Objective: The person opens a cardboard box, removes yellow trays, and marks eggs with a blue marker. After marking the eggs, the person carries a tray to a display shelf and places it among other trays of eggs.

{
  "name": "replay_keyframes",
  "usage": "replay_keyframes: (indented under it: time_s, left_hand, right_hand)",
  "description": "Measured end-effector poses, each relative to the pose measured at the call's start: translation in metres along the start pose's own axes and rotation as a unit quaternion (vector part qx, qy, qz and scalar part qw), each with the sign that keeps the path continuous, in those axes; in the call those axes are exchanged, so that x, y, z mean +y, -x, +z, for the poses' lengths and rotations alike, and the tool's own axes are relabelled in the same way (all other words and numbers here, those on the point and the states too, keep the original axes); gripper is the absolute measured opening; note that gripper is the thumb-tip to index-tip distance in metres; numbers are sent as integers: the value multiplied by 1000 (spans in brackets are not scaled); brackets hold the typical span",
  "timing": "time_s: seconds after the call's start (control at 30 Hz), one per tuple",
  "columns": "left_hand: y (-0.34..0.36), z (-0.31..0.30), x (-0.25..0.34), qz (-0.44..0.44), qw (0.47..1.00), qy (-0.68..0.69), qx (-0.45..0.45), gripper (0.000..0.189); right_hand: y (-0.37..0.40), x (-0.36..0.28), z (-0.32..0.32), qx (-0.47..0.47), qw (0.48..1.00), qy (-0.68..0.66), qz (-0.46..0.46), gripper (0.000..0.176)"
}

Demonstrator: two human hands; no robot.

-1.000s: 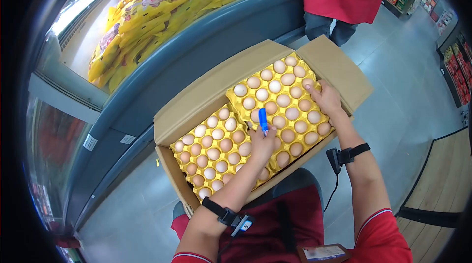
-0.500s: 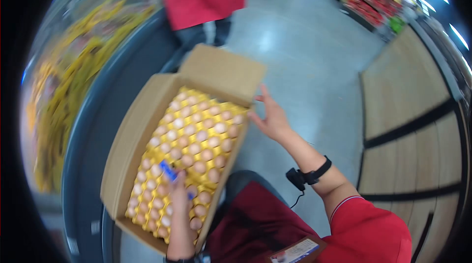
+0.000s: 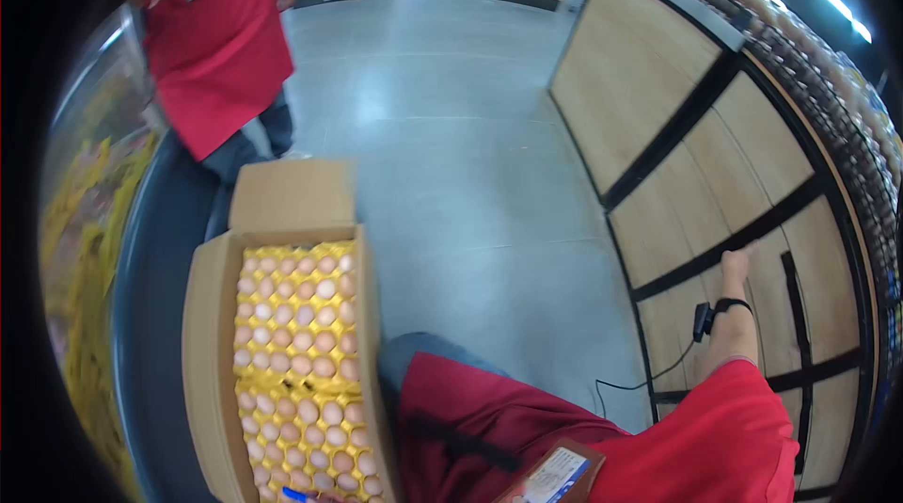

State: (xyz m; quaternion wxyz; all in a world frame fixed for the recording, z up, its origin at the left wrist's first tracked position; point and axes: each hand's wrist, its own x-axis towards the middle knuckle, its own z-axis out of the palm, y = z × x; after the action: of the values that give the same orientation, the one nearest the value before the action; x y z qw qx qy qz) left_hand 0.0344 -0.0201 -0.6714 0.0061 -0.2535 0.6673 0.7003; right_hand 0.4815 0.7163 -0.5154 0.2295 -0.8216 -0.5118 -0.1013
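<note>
Lower left, two trays (image 3: 303, 382) were boxed. The left hand (image 3: 326, 498), by one pen (image 3: 294, 495), was cut off; the right hand (image 3: 738, 261) was blurred near panels (image 3: 720, 169); neither grip could be told.

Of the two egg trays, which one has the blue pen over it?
The nearer tray, at the picture's bottom: the pen is over its eggs, none over the farther tray.

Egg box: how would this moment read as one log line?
open box | eggs in yellow trays | blue marker at bottom edge | left hand barely in view | right hand by wooden panels
</note>
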Motion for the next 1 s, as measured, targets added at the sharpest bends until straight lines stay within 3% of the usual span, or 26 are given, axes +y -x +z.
replay_keyframes:
  time_s: [0.03, 0.07, 0.1, 0.17, 0.23, 0.27, 0.3, 0.33, 0.37, 0.4, 0.47, 0.5, 0.6, 0.67, 0.7, 0.77, 0.87, 1.0]
  left_hand:
    - [-3, -11, -10, 14, 999, 22, -44, 53]
    - [-11, -30, -34, -48, 991, 107, -62, 33]
    - [1, -19, -22, -45, 994, 81, -54, 35]
    - [9, -9, -2, -25, 992, 110, -60, 26]
    - [13, -4, 14, -2, 995, 86, -58, 14]
    - [7, -9, 8, 14, 990, 88, -112, 13]
    - [8, -9, 11, -10, 991, 81, -106, 17]
    - [-3, -13, -6, 14, 989, 91, -117, 22]
    - [-2, -16, 2, -13, 984, 93, -155, 22]
    - [-1, -18, 8, -60, 978, 122, -158, 20]
    - [-8, -26, 1, -94, 937, 218, -256, 18]
    - [-5, -27, 1, -97, 929, 245, -259, 18]
    - [14, -25, 10, -99, 899, 318, -284, 17]
    - [40, -28, 17, -119, 892, 342, -269, 14]
    - [47, -32, 20, -113, 888, 363, -259, 13]
    - [62, -39, 29, -104, 877, 402, -242, 11]
    - [65, -44, 33, -70, 927, 269, -251, 11]
    - [74, -35, 45, -17, 961, 111, -254, 17]
  right_hand:
    - [-27, 23, 41, 35, 999, -20, 12, 83]
    - [-5, -4, 49, 5, 998, -62, -15, 77]
    - [19, -31, 55, -27, 993, -104, -39, 71]
    - [106, -100, 77, -235, 921, -239, -197, 63]
    - [241, -172, 54, -431, 778, -330, -316, 50]
    - [304, -193, 42, -507, 713, -309, -374, 43]
    - [379, -206, 14, -569, 614, -347, -423, 35]
    - [440, -212, -26, -531, 568, -239, -582, 32]
    - [500, -210, -81, -546, 467, -254, -647, 29]
    - [550, -207, -113, -430, 296, -360, -774, 29]
    - [621, -193, -149, -458, 156, -294, -824, 32]
    - [647, -184, -159, -448, 98, -285, -841, 34]
    - [687, -162, -182, -802, 50, -221, -552, 30]
    - [682, -163, -185, -879, 57, -162, -446, 26]
    - [674, -162, -183, -911, 65, -128, -386, 24]
    - [662, -158, -170, -904, 83, -143, -394, 22]
    - [643, -157, -170, -894, 109, -126, -415, 23]
    - [643, -154, -173, -943, 62, -260, -199, 28]
